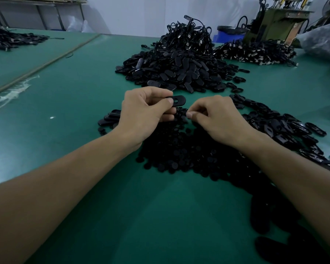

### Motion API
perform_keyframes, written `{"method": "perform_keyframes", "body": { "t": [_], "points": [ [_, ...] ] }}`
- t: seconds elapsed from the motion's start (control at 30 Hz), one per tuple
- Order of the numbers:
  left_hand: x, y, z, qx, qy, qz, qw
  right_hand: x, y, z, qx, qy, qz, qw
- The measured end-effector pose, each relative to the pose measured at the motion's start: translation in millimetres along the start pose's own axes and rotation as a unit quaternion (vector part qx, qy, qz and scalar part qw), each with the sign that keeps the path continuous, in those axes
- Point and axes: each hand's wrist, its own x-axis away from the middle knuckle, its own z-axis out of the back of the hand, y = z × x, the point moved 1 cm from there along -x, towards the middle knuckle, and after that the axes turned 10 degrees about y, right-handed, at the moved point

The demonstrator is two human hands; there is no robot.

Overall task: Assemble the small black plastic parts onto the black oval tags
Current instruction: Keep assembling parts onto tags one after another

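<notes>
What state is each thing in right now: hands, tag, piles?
left hand: pinches the oval tag.
oval tag: held above the table, slot visible.
right hand: fingers pinched together; contents unclear.
small parts: loose heap under the hands.
tag pile: heaped behind, untouched.

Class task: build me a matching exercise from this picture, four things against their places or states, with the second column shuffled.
1 left hand
2 right hand
3 big heap of oval tags
4 green machine

a far right, at the back of the table
b over the small round parts
c holds one oval tag
d mid-table, beyond both hands

Pairs: 1-c, 2-b, 3-d, 4-a
</notes>
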Motion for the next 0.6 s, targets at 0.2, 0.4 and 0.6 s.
{"method": "perform_keyframes", "body": {
  "t": [0.2,0.4,0.6],
  "points": [
    [2.1,-1.1,-2.3,0.005,0.002,-0.012,1.0,-1.0,-1.3,2.1,-0.094,0.02,-0.026,0.995],
    [0.1,-1.8,-1.0,0.005,-0.002,-0.005,1.0,-0.6,-1.6,3.3,-0.085,-0.009,-0.019,0.996],
    [-0.9,-3.1,-0.5,0.002,-0.004,-0.004,1.0,-1.6,0.7,4.2,-0.092,-0.007,-0.02,0.996]
  ]
}}
